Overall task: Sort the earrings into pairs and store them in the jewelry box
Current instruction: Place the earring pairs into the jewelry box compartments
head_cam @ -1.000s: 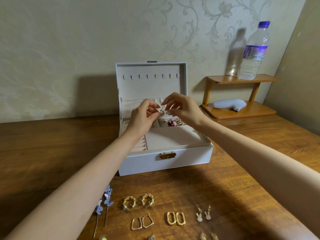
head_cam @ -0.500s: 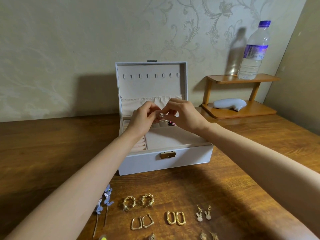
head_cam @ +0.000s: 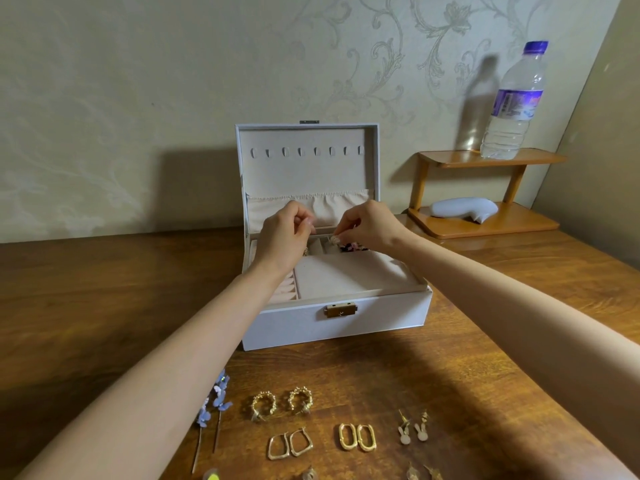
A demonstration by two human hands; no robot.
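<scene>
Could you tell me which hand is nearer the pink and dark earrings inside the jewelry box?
Right. The right hand is just above the pink and dark earrings; the left hand sits farther left.

White jewelry box [head_cam: 294,327], gold earrings [head_cam: 356,437], brown table [head_cam: 104,306].

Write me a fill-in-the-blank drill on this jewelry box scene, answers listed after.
The white rectangular jewelry box has its lid ___. The clear plastic water bottle with a purple cap stands on the ___ tier of the small wooden shelf. The right hand pinches a small pale ___ over the box.
Missing words: open; top; earring.
</scene>
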